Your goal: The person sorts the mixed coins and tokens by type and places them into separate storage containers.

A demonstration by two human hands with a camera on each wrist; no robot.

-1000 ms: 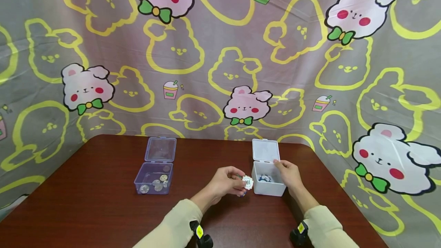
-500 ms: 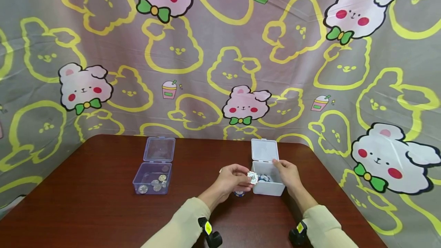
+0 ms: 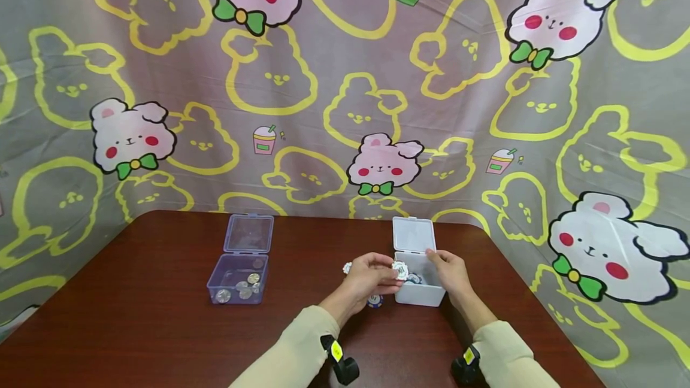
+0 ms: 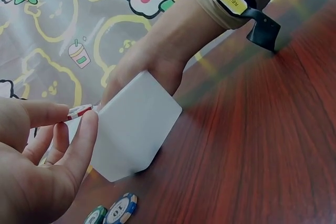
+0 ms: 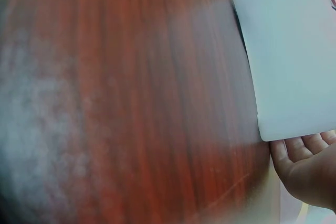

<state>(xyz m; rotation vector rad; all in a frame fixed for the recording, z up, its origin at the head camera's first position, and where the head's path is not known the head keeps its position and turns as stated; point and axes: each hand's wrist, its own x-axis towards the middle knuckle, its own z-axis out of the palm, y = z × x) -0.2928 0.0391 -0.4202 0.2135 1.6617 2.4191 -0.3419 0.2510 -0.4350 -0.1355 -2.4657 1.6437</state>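
Observation:
My left hand [image 3: 369,283] pinches a white poker chip [image 3: 401,270] with red edge marks, seen from the side in the left wrist view. It holds the chip over the near left part of an open white plastic box [image 3: 420,296]. Inside that box lies a blue and white poker chip [image 3: 414,278], partly hidden. My right hand [image 3: 453,271] grips the box's right side near the lid hinge, its fingers against the outer wall. A blue poker chip [image 4: 121,209] and a green one [image 4: 96,215] rest on the table beside the box.
A clear purple box [image 3: 235,295] with its lid raised stands to the left and contains several silver coins [image 3: 245,293]. Another pale chip [image 3: 347,268] shows just behind my left hand. The brown wooden table [image 3: 162,328] ends at a patterned cloth [image 3: 302,136].
My left hand has moved right and slightly up with the pinched chip, from beside the white box to over it. The blue chip on the table came into sight. My right hand stays put.

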